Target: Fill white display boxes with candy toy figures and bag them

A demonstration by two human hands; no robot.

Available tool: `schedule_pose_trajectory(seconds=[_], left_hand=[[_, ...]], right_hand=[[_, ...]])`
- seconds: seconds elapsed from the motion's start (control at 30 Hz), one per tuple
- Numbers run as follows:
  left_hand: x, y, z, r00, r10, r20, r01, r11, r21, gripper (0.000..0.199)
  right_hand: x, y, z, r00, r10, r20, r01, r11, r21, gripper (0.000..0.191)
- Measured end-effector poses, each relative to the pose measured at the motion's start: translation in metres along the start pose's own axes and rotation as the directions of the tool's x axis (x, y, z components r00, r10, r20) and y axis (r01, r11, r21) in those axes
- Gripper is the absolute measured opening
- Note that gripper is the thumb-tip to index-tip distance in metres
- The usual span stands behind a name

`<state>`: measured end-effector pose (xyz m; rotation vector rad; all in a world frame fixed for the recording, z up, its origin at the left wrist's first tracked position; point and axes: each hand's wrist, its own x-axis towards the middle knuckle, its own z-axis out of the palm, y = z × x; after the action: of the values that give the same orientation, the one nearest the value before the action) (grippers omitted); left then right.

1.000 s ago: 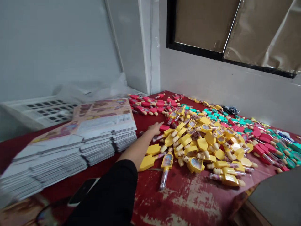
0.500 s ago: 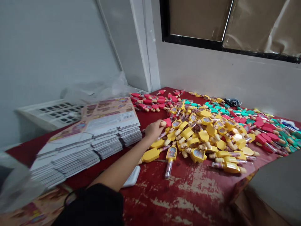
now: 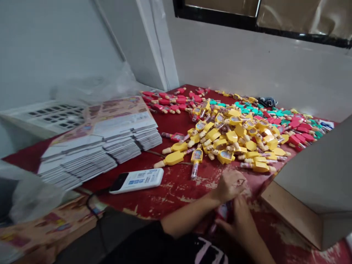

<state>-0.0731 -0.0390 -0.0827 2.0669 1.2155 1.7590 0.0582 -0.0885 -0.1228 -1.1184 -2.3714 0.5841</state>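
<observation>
Yellow paddle-shaped plastic toys [image 3: 231, 136] lie at three o'clock, pink ones [image 3: 181, 100] at twelve, a blurred reddish piece [image 3: 223, 209] at five; the red desk [image 3: 176, 192] is mottled beige.

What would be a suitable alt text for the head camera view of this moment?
A person's left hand and right hand hold a partly hidden reddish item over a worn red table. Beyond them lies a heap of yellow paddle-shaped pieces, with pink pieces and green pieces farther back; printed cards are stacked at left, a cardboard box stands at right.
</observation>
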Motion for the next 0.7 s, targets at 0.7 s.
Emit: schedule_pose_trajectory(seconds=[0.7], left_hand=[[-0.093,0.010,-0.009,0.526,-0.396,0.753,0.290,0.916,0.278,0.051]], right_hand=[[-0.049,0.013,-0.050,0.778,0.627,0.039,-0.618,0.754,0.223,0.044]])
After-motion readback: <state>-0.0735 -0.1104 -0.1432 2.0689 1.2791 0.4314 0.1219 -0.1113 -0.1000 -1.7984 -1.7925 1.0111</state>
